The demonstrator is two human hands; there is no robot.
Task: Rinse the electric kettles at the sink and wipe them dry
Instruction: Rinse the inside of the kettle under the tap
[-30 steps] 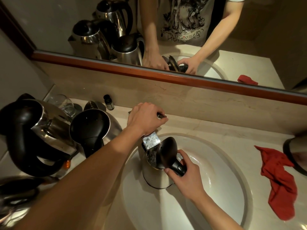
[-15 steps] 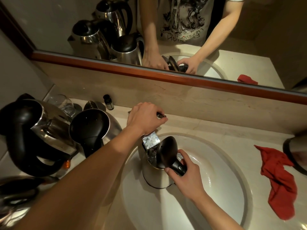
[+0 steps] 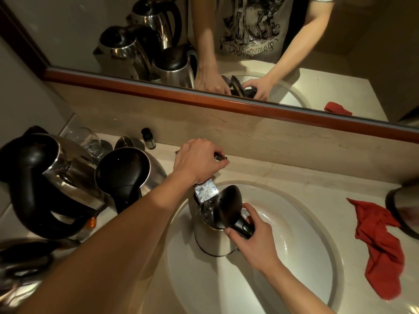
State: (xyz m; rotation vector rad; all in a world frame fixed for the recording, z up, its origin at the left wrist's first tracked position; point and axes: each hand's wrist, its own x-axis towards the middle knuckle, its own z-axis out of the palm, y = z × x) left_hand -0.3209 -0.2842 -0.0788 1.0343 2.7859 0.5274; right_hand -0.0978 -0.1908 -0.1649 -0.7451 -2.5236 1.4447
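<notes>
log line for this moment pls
stage: rinsing | left hand: grips tap | right hand: holds kettle handle, lid open, in sink | cloth: on counter

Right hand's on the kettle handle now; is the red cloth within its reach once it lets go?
Probably yes. The red cloth lies flat on the counter right of the sink, on the right hand's side, with nothing between them.

kettle (image 3: 213, 236) in sink (image 3: 306, 223) | spare kettles (image 3: 127, 175) left | cloth (image 3: 381, 245) right

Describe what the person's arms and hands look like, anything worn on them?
Both forearms are bare to the frame edge, with no watch, bracelet or gloves. The left hand and right hand show no rings. The mirror shows short sleeves on a light printed T-shirt.
</notes>
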